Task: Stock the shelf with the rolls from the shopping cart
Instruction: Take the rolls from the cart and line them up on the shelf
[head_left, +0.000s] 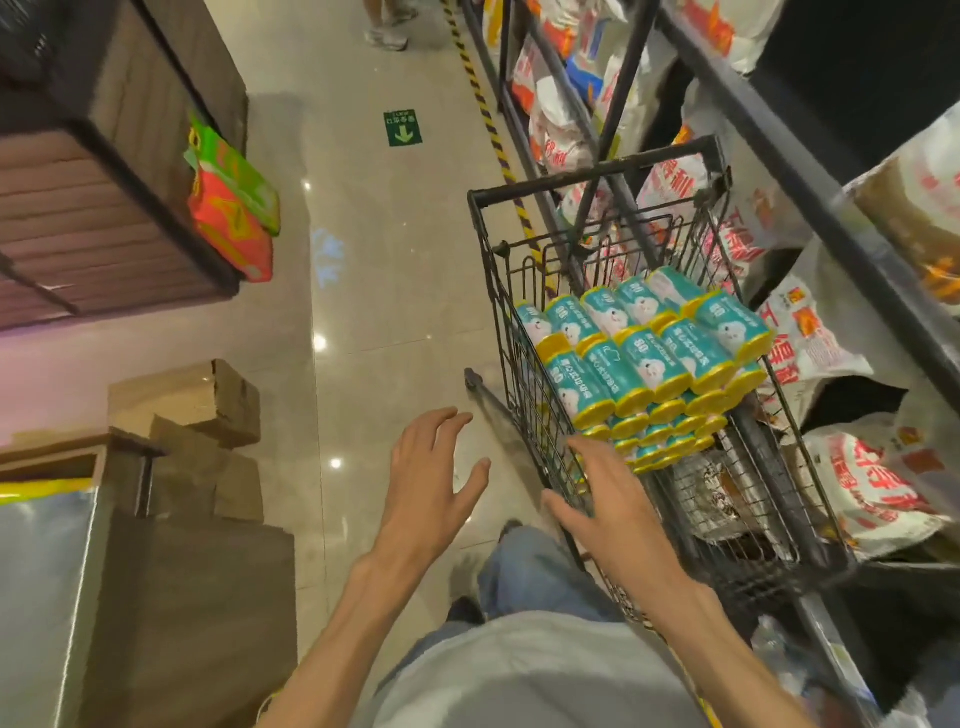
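The rolls (644, 358) are lying stacked in teal-and-yellow wrappers inside the black wire shopping cart (519, 332), which is standing beside the shelf (810, 171) of white bags. The left hand (434, 470) is hovering over the floor, fingers spread and empty. The right hand (605, 501) is reaching over the cart's near rim, fingers released, just short of the rolls.

Both forearms bare, no sleeves, no watch or rings on the left hand (431, 467) or right hand (608, 499). Light grey tee, baggy blue jeans, dark shoes at 6 o'clock.
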